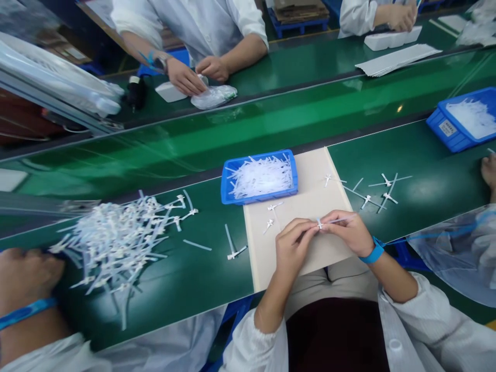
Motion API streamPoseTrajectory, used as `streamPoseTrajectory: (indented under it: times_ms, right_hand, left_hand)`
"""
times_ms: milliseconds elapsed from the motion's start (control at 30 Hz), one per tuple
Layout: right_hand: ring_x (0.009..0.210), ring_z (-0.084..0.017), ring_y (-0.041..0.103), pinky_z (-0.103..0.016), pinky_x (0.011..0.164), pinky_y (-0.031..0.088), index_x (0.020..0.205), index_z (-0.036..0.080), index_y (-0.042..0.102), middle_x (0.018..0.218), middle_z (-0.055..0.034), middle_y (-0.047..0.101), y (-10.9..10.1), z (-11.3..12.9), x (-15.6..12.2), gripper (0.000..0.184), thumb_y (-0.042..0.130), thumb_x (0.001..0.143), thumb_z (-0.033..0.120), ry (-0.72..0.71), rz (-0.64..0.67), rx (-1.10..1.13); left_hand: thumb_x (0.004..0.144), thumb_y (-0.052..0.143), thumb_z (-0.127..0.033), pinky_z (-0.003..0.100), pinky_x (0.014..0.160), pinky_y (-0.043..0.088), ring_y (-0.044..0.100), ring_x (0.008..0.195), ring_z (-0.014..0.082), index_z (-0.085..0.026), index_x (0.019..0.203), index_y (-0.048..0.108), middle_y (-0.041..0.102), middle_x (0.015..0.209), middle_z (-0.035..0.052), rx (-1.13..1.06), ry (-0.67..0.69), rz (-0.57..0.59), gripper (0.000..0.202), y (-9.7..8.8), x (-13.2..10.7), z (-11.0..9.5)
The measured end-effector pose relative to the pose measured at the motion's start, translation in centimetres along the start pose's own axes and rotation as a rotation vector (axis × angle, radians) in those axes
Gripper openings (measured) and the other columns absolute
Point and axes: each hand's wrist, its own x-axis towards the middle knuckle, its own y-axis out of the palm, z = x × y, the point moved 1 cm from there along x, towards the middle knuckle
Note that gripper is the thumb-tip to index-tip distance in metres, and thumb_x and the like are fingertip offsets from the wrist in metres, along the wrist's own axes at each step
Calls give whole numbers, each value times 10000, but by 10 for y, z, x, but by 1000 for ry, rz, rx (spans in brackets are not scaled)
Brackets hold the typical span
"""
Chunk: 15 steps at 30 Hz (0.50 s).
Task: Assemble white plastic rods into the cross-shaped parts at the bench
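Grip: left hand [291,240] and right hand [351,232] pinching small white fitting [320,223] with thin strip, over matte beige board [306,206]; glossy green counter [209,276], blue plastic bin [259,198] beyond, spiky fitting pile [116,237] at left

green bench [201,281] | beige board [310,170] | blue bins [260,198] | heaped pale tube pieces [112,240]

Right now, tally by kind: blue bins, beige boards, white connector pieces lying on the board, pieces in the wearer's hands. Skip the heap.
Blue bins: 2
Beige board: 1
Connector pieces on the board: 3
Held piece, between left hand and right hand: 1
Total: 7
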Motion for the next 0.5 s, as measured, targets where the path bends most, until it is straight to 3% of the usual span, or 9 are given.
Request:
streamPoseTrajectory:
  times_ms: [233,500]
  right_hand:
    - [939,-224,781,-390,950,628,961,213,849,991,-64,839,1,-9,3,330,938,791,482,-42,-7,118]
    - [923,-235,769,-393,923,637,937,193,838,966,-86,818,-7,-19,1,324,917,825,486,-128,-41,-39]
  left_hand:
    - [1012,713,-242,300,810,602,737,901,186,-200,965,774,772,943,58,-62,-44,-17,88,6,0,1]
    - [1033,675,-258,326,830,608,750,900,197,-193,975,801,794,950,83,-96,60,-6,153,12,-1,8]
